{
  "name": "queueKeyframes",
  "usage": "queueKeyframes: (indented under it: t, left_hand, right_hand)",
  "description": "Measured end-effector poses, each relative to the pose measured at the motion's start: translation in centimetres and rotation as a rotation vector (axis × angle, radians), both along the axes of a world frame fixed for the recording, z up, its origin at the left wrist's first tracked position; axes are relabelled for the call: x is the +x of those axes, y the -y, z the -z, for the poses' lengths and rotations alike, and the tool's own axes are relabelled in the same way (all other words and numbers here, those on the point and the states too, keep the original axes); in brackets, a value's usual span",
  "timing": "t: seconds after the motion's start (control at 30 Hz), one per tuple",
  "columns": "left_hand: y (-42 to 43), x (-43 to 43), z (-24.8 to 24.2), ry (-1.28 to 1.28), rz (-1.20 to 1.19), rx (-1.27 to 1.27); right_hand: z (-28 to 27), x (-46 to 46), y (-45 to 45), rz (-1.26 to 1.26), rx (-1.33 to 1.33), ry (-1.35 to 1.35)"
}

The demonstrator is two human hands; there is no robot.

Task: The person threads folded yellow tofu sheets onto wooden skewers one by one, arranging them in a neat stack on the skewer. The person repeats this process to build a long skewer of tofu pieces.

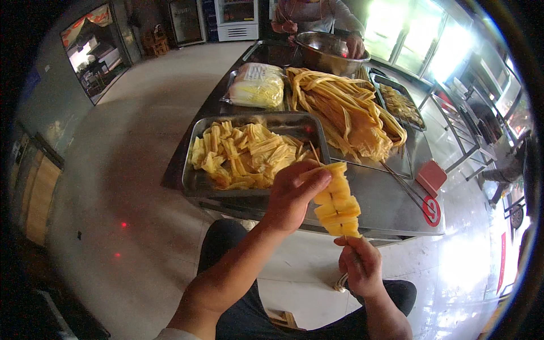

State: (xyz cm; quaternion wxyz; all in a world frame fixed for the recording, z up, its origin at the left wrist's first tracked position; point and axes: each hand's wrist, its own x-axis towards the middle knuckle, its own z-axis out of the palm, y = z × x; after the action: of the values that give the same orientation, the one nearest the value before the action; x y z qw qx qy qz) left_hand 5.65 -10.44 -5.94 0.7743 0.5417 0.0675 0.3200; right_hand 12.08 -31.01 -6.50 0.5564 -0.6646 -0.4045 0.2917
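Note:
My left hand (295, 191) grips the upper end of a folded yellow sheet, which looks like tofu skin (338, 204), threaded on a thin skewer. The skewer's tip pokes out above my left fingers. Below, my right hand (361, 261) is closed around the skewer's lower end, just under the last folds. Left of the skewered piece, a rectangular metal tray (255, 193) holds a heap of cut yellow strips (255, 153). Behind it on the table lies a large pile of long yellow sheets (348, 110).
Beyond the tray sit a bagged napa cabbage (257, 87) and a large steel bowl (327, 53), where a person (323, 17) stands. A tray of skewered pieces (399, 104) is at the back right. A pink box-like object (431, 178) and loose skewers (408, 189) lie near the right corner.

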Motion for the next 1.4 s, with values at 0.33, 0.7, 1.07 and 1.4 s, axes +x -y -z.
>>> queueKeyframes:
  t: [0.33,0.7,1.07,1.4]
  left_hand:
    - [-14.4,-7.3,-6.1,-0.446,-0.273,1.280]
    - [-17.6,-7.7,-5.4,-0.675,-0.188,1.631]
    - [0.9,0.9,-3.8,-0.166,-0.231,0.607]
    - [5.7,3.6,-0.4,-0.029,0.099,0.286]
  right_hand:
    - [-2.0,2.7,-0.2,0.158,0.207,-0.198]
    - [-2.2,2.8,0.2,0.161,0.238,-0.234]
    - [-2.3,2.8,-1.2,0.202,0.405,-0.347]
    - [-2.5,5.8,-0.1,0.221,0.272,-0.677]
